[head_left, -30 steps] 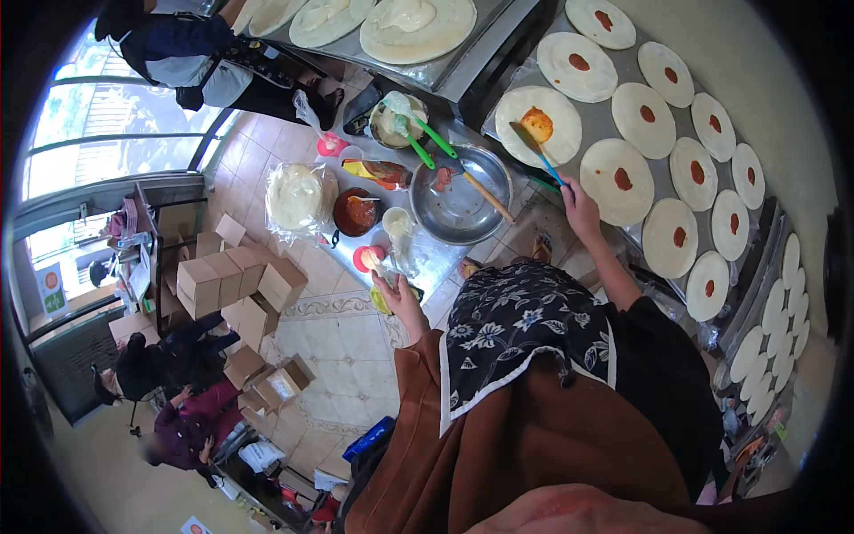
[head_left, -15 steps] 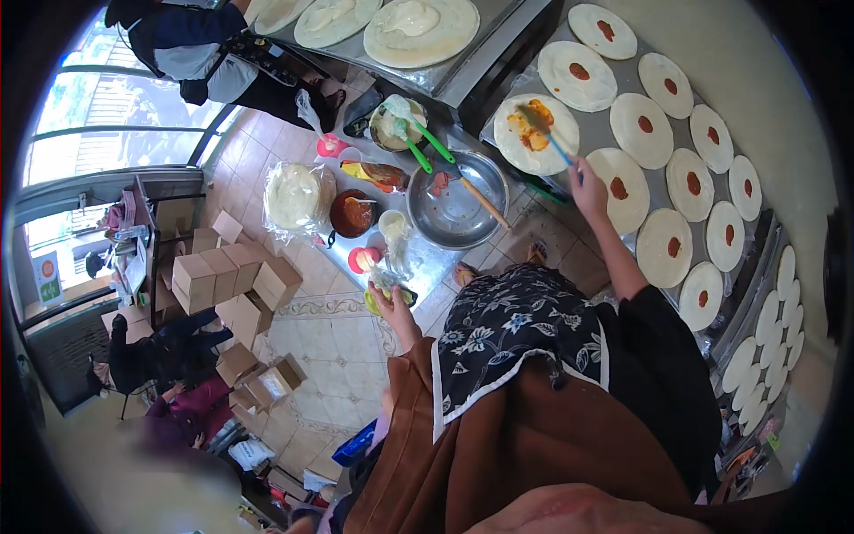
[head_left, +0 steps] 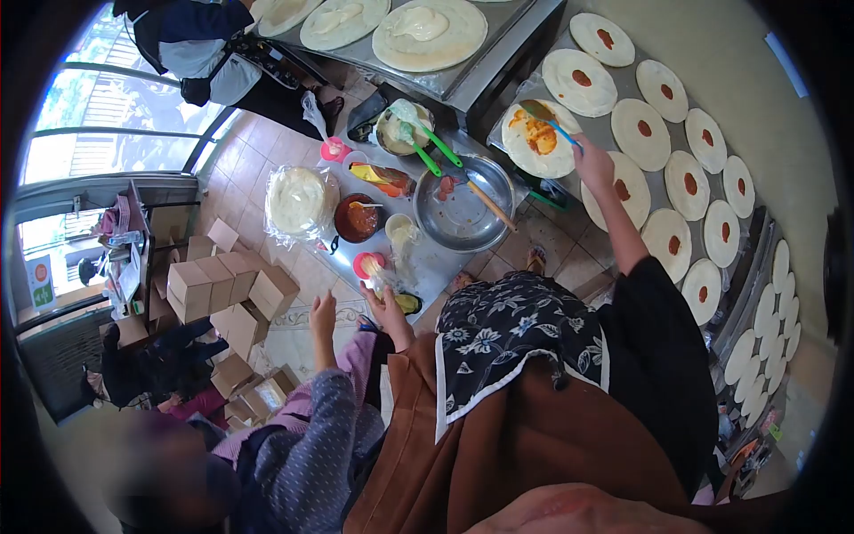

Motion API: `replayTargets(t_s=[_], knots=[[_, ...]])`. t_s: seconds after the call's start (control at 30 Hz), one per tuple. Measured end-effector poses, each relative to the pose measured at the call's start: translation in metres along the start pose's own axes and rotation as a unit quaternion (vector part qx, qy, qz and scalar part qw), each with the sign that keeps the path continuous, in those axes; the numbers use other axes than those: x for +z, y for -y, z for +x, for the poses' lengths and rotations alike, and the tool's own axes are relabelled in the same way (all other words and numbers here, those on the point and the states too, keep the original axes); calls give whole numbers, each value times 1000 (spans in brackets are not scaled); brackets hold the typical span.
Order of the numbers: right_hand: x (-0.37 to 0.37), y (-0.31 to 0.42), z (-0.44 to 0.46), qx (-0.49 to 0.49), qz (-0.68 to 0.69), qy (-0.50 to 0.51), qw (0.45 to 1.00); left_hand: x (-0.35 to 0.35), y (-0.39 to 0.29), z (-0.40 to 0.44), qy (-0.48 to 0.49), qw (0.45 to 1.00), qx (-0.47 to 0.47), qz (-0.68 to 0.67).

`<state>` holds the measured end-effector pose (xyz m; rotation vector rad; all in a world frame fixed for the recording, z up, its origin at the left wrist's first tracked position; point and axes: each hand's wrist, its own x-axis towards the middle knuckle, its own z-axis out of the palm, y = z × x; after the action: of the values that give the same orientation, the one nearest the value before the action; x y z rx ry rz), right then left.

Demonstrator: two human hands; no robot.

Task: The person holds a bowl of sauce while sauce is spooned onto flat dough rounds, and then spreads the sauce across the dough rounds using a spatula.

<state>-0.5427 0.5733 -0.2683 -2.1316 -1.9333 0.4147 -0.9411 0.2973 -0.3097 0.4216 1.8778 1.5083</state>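
Observation:
My right hand (head_left: 594, 165) grips the blue handle of a spatula (head_left: 560, 131). The blade rests at the upper part of a round flatbread (head_left: 527, 160), where orange-red sauce is smeared unevenly. My left hand (head_left: 386, 311) is raised with its fingers apart, near the table's edge and a red-rimmed cup (head_left: 367, 264); nothing shows in it. More dough rounds (head_left: 640, 134), several with a red sauce spot in the middle, lie on the grey surface around the smeared one.
The metal table (head_left: 436, 280) holds a steel bowl (head_left: 464, 206), a pot of red sauce (head_left: 358, 218), a pot with green spatulas (head_left: 405, 126) and wrapped rounds (head_left: 301, 203). A co-worker (head_left: 311, 436) stands close at my left; another person (head_left: 209, 62) stands beyond.
The spatula has moved up across the flatbread, and the sauce is spread wider. A co-worker has come in close on my left, one hand raised near my left hand.

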Motion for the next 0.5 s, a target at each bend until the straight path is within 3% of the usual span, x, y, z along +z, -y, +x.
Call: replayTargets(t_s=[0.23,0.33,0.5], knots=[[-32,-2,-22,-140,12,58,988,8,-23,-6,-18,1000,17,-11],[-48,7,-19,-112,-41,21,993,-4,10,3,6,999,41,30],[-4,-9,16,-87,-108,-34,990,26,-5,-9,9,1000,22,-14]])
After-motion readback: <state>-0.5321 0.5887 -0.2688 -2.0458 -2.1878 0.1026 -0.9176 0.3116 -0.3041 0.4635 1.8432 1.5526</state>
